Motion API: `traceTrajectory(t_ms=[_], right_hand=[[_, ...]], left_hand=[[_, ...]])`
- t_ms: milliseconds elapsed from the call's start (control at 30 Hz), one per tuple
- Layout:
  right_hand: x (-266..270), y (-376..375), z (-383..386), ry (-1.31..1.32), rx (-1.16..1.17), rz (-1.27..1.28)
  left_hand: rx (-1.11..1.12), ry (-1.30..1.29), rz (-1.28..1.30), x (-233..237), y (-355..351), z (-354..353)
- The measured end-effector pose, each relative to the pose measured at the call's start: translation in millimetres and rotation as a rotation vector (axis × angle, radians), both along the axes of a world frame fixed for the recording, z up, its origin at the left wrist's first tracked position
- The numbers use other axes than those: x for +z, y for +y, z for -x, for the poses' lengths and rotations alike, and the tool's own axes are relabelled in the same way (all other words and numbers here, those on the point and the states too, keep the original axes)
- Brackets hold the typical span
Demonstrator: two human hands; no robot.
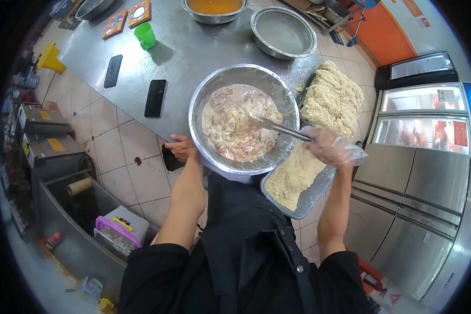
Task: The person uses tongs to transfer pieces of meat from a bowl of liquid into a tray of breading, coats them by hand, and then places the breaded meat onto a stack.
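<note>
A large metal bowl [290, 141] at the table's front edge holds pieces in a pale, wet batter [225, 118]. My right hand [327, 148], in a clear plastic glove, is closed round the handle of metal tongs [282, 128], whose tips are in the mixture. At the bowl's lower left side is my left hand [182, 148], bare, its fingers apart. Right of the bowl, a grey tray [303, 210] contains yellowish crumbs [293, 180]. Behind that tray lies a heap of crumb-coated pieces [332, 97].
On the steel table [180, 57] are two phones [155, 98], a green cup [145, 36], orange boxes [139, 13], a bowl of orange liquid [215, 6] and a bowl of cloudy liquid [283, 32]. A steel fridge [424, 172] stands at right.
</note>
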State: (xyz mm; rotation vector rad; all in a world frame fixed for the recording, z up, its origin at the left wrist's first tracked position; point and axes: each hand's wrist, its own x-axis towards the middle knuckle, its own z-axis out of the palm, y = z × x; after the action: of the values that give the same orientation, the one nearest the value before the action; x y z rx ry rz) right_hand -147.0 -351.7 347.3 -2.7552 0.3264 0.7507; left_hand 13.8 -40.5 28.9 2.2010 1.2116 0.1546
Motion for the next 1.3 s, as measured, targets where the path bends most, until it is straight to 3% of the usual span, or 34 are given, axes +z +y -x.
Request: traceTrajectory(t_ms=[67,100,233,300,400,433,633,767,833,933,1000,1067,1100,1133,1200,1267,1300], right_hand=[[12,0,-4,-0.241,0.010,-0.042],[22,0,-5,-0.123,-0.141,-0.015],[25,12,-4,-0.158,-0.103,0.179],[-2,20,11,-0.346,0.127,0.365],[16,54,-2,-0.123,0.097,0.383],[9,51,-5,-0.005,0.056,0.348],[-29,55,-28,-0.049,-0.025,0.268],[-84,50,-43,0.004,-0.082,0.301],[-102,32,-39,-0.123,0.099,0.276],[-62,13,-44,0.081,-0.053,0.131],[-65,-19,-19,0.010,-0.123,-0.004],[-22,-27,0,-0.109,-0.094,-0.132],[-12,-31,12,-0.034,-0.255,-0.228],[0,-35,28,-0.037,-0.274,-0.212],[25,-37,64,-0.085,-0.379,-0.233],[54,-36,98,-0.023,-0.514,-0.241],[62,-34,117,0.039,-0.623,-0.267]], left_hand=[[-0.012,-0.004,0.013,-1,1,1],[-0.012,-0.005,0.011,-1,2,1],[-0.015,-0.014,-0.012,-4,0,2],[-0.008,-0.004,-0.013,-6,1,1],[-0.020,0.023,0.031,-5,1,1],[-0.003,0.012,0.007,-1,-2,1],[-0.012,0.008,-0.005,1,0,1],[-0.012,-0.005,0.031,-6,2,1],[-0.031,-0.018,0.027,-3,3,1],[-0.041,-0.009,-0.008,-14,3,1],[-0.047,0.003,-0.031,-23,2,1],[0.026,-0.033,-0.192,-29,-4,-2],[-0.003,0.037,-0.139,-38,5,-3],[-0.024,0.037,-0.123,-47,8,-6],[0.045,-0.076,-0.271,-56,2,-4],[-0.065,0.034,0.028,6,0,5],[-0.070,0.038,0.046,7,1,5]])
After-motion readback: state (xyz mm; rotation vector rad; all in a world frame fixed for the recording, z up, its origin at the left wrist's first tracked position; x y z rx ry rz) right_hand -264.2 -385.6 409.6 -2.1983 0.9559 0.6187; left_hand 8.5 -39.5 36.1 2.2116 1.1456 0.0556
